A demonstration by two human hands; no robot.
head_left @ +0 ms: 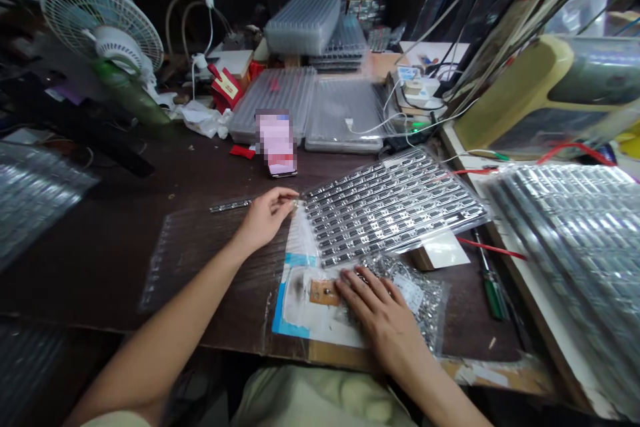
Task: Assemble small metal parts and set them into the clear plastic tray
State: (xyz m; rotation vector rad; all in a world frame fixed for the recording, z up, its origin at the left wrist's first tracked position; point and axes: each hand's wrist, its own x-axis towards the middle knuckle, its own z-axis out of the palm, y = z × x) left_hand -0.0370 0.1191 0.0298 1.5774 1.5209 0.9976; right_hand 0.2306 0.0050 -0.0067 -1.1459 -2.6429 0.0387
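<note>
Well, at the far left edge of the frame, a sheet of clear blister packaging point(35, 200) lies beside the dark wooden workbench point(95, 267), and a white desk fan point(103, 23) on a green base stands at the upper left. Along the top centre, stacks of clear plastic trays point(303, 23) rise behind a phone point(276, 143), whose screen is blurred. Just left of the person's left hand point(267, 219), a slim metal strip point(230, 205) lies on the bench. That hand rests on a clear plastic sheet, its fingers close together and reaching the left corner of a clear tray of small metal connectors point(395, 207), which sits right of centre in tidy rows; whether they pinch anything is impossible to tell. The right hand point(380, 320) lies lower centre with its fingers spread, pressing flat on a clear bag of tiny metal parts point(410, 300), its fingertips just beside a small brown circuit board point(323, 292) on a white and blue sheet. Further right, a green-handled screwdriver point(493, 290) lies beside the bench edge, below a cream-coloured magnifier lamp point(540, 93), and more stacked blister trays point(570, 260) fill the right edge.
</note>
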